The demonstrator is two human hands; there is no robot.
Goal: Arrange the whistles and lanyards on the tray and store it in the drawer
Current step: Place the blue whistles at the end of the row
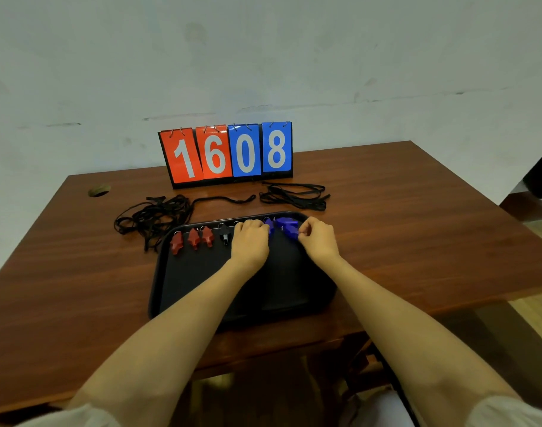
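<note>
A black tray (189, 272) lies on the wooden table. Along its far edge stand three red whistles (193, 238), a black whistle (224, 235) and blue whistles (286, 227). My left hand (249, 241) rests palm down over the row just right of the black whistle, hiding what is under its fingers. My right hand (317, 238) pinches the rightmost blue whistle at the tray's far right corner. Black lanyards lie off the tray: a tangled pile (152, 218) at the far left, a single cord (223, 199) and a bundle (294, 195) behind the tray.
A flip scoreboard (226, 154) reading 1608 stands at the table's back edge by the wall. A cable hole (98, 190) sits at the back left of the table (417, 226). A dark object (541, 171) leans at the far right.
</note>
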